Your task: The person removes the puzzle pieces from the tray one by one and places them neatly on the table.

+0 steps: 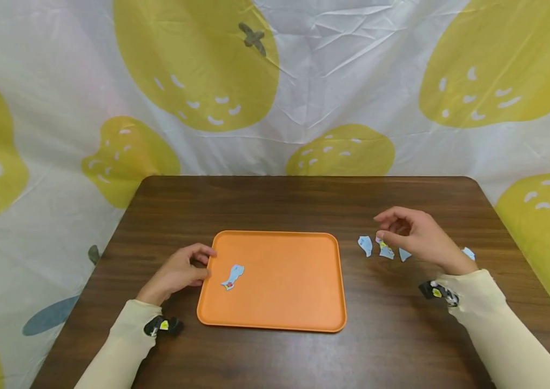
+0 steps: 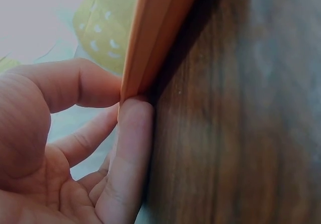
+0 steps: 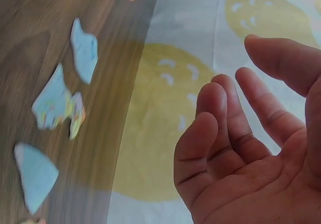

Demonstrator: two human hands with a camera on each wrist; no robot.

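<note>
An orange tray (image 1: pixel 275 319) lies on the table, and one torn-looking light blue paper piece (image 1: pixel 235 274) with a coloured patch rests in its left part. At the tray's left edge, my left hand (image 1: pixel 178 273) holds the rim; the left wrist view shows its digits (image 2: pixel 131 133) against the rim. My right hand (image 1: pixel 418 237) hovers right of the tray with loosely bent fingers and nothing between them. Beneath and beside it lie a pale blue piece (image 1: pixel 365 246), a multicoloured piece (image 3: pixel 52 103) and a wedge-shaped blue piece (image 3: pixel 37 176).
Another small blue piece (image 1: pixel 468 253) lies farther right, partly hidden by the right wrist. The dark wooden table (image 1: pixel 265 202) ends at a hanging cloth (image 1: pixel 299 81) printed with yellow fruit. A dark wrist camera (image 1: pixel 440 293) is strapped to each arm.
</note>
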